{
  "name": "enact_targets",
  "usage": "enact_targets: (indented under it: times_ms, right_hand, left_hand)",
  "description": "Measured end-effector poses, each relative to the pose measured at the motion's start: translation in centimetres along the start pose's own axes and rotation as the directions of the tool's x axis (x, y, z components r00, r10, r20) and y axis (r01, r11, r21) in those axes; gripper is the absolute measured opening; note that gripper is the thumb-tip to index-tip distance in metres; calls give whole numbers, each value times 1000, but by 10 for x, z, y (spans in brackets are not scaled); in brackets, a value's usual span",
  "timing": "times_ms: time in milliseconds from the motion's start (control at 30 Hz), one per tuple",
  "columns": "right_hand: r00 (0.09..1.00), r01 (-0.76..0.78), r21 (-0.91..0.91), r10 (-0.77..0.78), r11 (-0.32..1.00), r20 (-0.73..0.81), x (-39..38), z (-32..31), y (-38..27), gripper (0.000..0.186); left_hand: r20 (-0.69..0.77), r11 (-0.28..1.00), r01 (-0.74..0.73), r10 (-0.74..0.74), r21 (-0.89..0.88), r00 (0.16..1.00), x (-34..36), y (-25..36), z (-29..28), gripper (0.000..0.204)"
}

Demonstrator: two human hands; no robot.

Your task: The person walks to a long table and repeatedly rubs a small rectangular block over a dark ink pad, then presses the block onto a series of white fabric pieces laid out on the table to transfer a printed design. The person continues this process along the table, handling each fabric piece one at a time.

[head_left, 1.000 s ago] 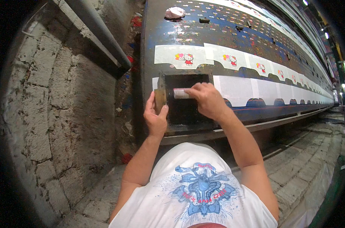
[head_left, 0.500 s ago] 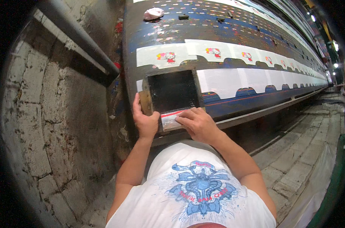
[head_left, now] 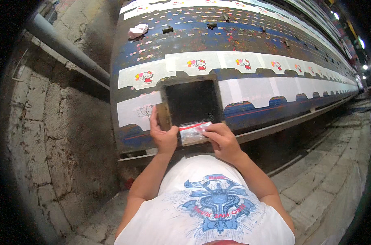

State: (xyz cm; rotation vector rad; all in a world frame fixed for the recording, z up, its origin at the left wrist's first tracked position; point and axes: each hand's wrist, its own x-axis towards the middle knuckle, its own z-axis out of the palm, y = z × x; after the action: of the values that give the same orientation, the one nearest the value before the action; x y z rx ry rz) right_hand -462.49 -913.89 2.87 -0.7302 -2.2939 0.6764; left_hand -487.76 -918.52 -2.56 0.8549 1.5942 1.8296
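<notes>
Item: one flat silver tool [head_left: 190,135] with a red stripe. It lay at the near side of a dark frame [head_left: 218,96], between the two hands: right of and just beside the left thumb, and partly beneath the right fingers. Its long axis ran left to right, across the person's front, with the right end angled slightly away from the body. The red stripe followed its far edge; the silver face was turned upward.

Item: the frame, roughly square, with a black panel [head_left: 192,102] inside. Its sides ran away from the person, the far end leaning slightly left.

Item: one brownish block [head_left: 164,116], at the frame's left side, its long axis pointing away from the person.

Hands: the left hand [head_left: 165,139] gripped the block, fingers along the outer side, thumb toward the tool. The right hand [head_left: 224,142] pinched the tool near its right end.

Surroundings: a stained worktop [head_left: 185,36] carried a row of plain white pieces [head_left: 259,90] right of the frame, an outline-printed piece [head_left: 127,110] left of it, and a row of colour-printed pieces [head_left: 181,62] beyond.
</notes>
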Motion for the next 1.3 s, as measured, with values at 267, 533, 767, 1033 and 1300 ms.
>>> enact_targets:
  times_ms: [267, 533, 767, 1033, 1300]
  right_hand:
    - [997, 50, -16, -48, 999, 64, -23, -57, 55, 47]
    - [954, 256, -146, -224, 956, 201, -3, -60, 64, 42]
    - [896, 242, -108, -179, 964, 405, 26, -73, 61, 46]
    - [865, 133, -98, -67, 986, 498, 114, -77, 112, 39]
    - [950, 103, -191, -40, 976, 309, 140, -52, 131, 51]
  left_hand:
    - [-16, 999, 39, -40, -30, 999, -18, -12, 74, 98]
    - [-6, 996, 79, -79, 28, 997, -17, -7, 77, 98]
    - [-19, 997, 70, -70, -8, 997, -14, -20, 71, 99]
    - [6, 988, 151, -151, -42, 988, -11, -22, 66, 91]
    - [80, 978, 200, -196, -50, 977, -2, -21, 54, 83]
